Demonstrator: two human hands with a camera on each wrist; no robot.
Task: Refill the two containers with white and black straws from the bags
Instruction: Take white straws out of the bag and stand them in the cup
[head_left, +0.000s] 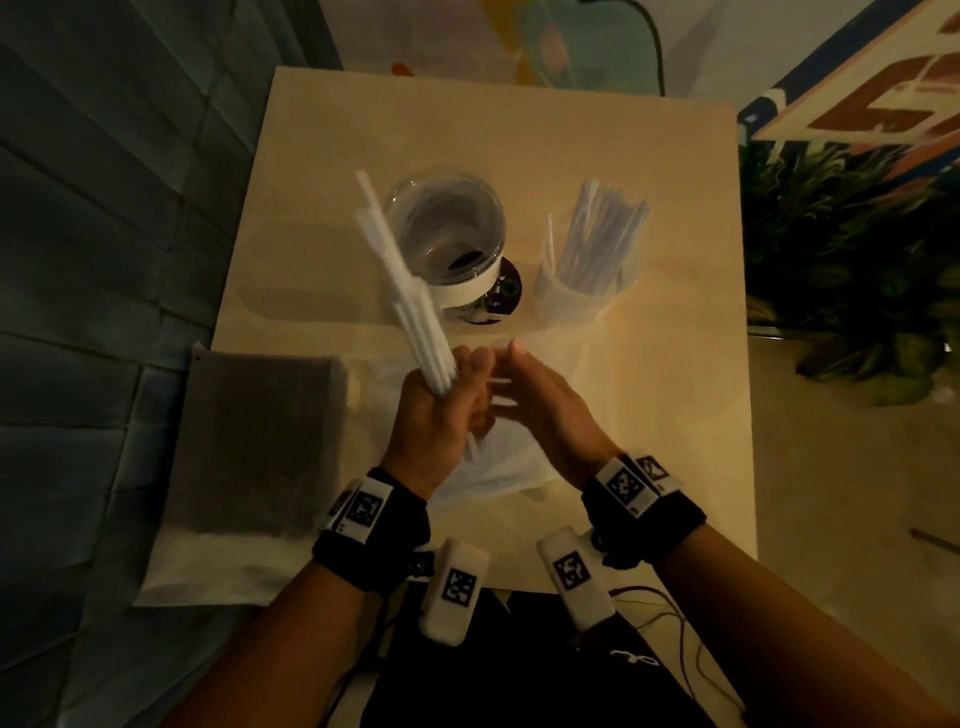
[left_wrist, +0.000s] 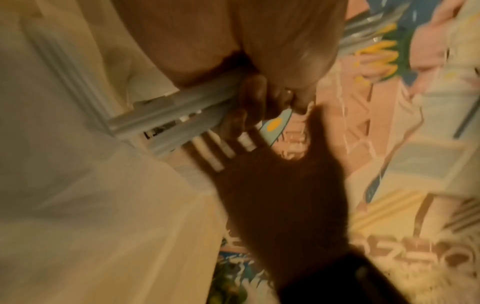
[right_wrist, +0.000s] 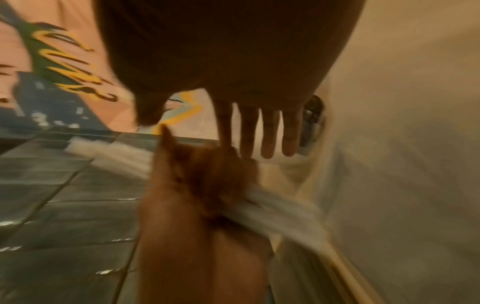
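My left hand (head_left: 457, 376) grips a bundle of white straws (head_left: 402, 280) near its lower end, tilted up and away to the left over the table. The wrist views show its curled fingers (left_wrist: 254, 96) round the white straws (left_wrist: 166, 119) and the same bundle (right_wrist: 283, 209). My right hand (head_left: 511, 364) is beside the left with straight fingers (right_wrist: 267, 133), touching it near the straws' lower ends. A wide clear container (head_left: 447, 228) stands behind the bundle. A smaller clear cup (head_left: 571, 299) to its right holds white straws. The black straw bag (head_left: 260, 441) lies left. A clear bag (head_left: 498, 462) lies under my hands.
The pale table (head_left: 649, 415) ends close to my body and at the right. A dark disc (head_left: 506, 291) lies by the wide container's base. A leafy plant (head_left: 841, 270) and a painted board (head_left: 857, 93) stand at the right, and a dark tiled wall (head_left: 104, 208) at the left.
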